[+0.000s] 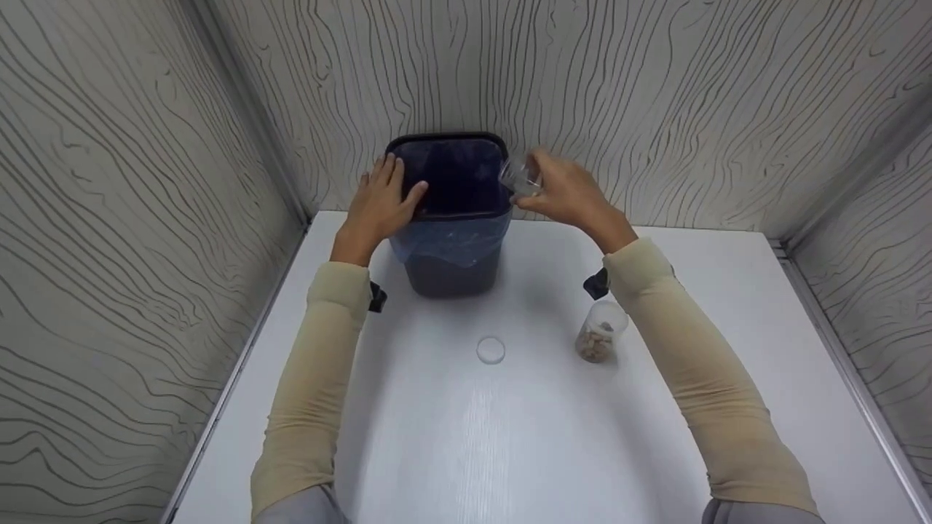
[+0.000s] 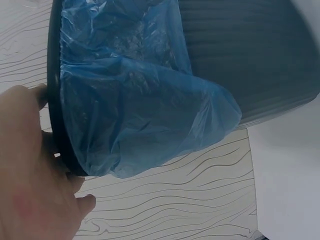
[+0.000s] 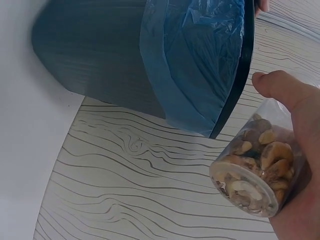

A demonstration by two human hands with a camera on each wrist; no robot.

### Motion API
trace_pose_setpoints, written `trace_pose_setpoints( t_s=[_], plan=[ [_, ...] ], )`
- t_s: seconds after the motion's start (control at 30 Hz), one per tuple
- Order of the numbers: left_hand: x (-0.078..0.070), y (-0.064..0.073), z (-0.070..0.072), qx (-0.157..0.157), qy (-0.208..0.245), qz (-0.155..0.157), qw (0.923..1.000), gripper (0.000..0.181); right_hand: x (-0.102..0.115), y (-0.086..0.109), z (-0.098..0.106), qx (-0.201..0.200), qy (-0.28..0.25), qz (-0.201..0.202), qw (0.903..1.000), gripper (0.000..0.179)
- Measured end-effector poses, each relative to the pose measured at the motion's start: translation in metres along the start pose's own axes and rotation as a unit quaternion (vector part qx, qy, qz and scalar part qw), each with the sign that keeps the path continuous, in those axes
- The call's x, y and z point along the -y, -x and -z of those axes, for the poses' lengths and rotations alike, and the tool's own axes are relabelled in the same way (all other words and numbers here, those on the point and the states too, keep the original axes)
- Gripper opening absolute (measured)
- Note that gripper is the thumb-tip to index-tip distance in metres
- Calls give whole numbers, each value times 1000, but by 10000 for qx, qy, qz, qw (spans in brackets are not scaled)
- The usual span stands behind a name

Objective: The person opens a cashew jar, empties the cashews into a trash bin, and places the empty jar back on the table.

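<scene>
R hand [image 1: 568, 191] is clamped on tilted jar [image 3: 245, 187] w/ nuts [image 3: 272, 157].
L hand [image 1: 378, 207], fingers apart, touches bag-lined bin [image 1: 453, 278]; 2nd jar [image 1: 607, 317] holds brown bits [image 1: 594, 347].

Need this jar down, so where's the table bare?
Bare: table between left sleeve and right sleeve, nearer than the round lid; also between right sleeve and right wall. Crowded: around the bin, left hand and right hand, and where the second jar stands.

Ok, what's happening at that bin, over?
Left hand on bin rim. Right hand gripping tilted jar of nuts near opposite side. Bin opening looks unblocked.
</scene>
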State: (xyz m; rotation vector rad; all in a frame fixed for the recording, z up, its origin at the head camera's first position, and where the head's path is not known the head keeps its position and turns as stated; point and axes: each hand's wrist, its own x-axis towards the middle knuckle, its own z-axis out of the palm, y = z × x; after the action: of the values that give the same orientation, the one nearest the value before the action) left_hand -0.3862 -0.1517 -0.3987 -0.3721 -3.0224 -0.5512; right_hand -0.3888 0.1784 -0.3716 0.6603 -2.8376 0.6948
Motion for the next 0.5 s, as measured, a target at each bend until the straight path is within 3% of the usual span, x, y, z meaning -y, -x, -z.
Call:
trace_pose_setpoints(
  t_s=[0.5],
  plan=[
    [-3, -11, -2, 317, -83, 224, 9992, 84, 1, -6, 0, 104, 31, -79, 9999, 59]
  ],
)
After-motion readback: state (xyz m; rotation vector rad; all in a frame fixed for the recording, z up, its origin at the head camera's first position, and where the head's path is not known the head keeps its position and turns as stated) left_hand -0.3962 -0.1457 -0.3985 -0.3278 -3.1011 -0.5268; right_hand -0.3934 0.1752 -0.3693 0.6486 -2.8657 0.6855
